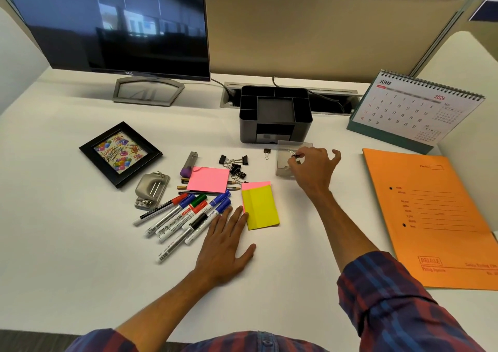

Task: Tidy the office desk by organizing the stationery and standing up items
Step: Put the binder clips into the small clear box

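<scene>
My right hand (312, 168) pinches a small binder clip (292, 154) over a clear plastic box (283, 163) that stands in front of the black desk organizer (275, 114). My left hand (225, 246) rests flat on the desk with straight fingers, beside a heap of markers (183, 216) and a yellow sticky pad (260, 207). More black binder clips (234, 164) lie in a pile next to a pink sticky pad (208, 179), and one small clip (267, 152) lies alone. A framed birthday picture (120, 153) lies flat at the left.
A metal hole punch (152, 189) and a purple-tipped lead case (188, 164) lie near the markers. A monitor (121, 25) stands at the back left, a desk calendar (415, 109) at the back right, an orange file folder (436, 216) on the right.
</scene>
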A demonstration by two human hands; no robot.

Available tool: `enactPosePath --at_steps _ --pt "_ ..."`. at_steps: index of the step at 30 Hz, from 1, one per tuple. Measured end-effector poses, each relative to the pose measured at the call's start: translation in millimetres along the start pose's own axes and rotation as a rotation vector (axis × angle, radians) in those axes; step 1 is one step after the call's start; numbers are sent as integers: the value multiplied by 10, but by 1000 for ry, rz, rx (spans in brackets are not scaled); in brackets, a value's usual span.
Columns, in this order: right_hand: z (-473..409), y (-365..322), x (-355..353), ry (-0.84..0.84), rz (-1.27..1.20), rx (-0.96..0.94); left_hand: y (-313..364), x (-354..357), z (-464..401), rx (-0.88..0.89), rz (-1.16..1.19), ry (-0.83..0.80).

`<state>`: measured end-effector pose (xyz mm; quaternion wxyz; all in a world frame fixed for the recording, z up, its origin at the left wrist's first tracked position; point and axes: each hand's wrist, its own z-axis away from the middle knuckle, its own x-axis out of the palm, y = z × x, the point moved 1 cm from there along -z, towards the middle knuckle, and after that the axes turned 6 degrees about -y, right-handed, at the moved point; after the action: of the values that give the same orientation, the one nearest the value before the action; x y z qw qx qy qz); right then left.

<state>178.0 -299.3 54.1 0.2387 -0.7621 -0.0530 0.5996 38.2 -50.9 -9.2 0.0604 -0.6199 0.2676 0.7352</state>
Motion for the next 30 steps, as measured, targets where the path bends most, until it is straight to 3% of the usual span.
enactPosePath --at_steps 5,11,22,30 --pt "30 1 39 -47 -31 6 2 -2 -1 0 1 -7" --pt "85 -241 176 -38 -53 -198 -2 0 -1 -2 3 -9" --pt "-173 -691 328 -283 494 -271 1 -3 -3 1 13 4" --pt "-209 -756 382 -310 594 -231 -2 -8 -2 -5 4 -8"
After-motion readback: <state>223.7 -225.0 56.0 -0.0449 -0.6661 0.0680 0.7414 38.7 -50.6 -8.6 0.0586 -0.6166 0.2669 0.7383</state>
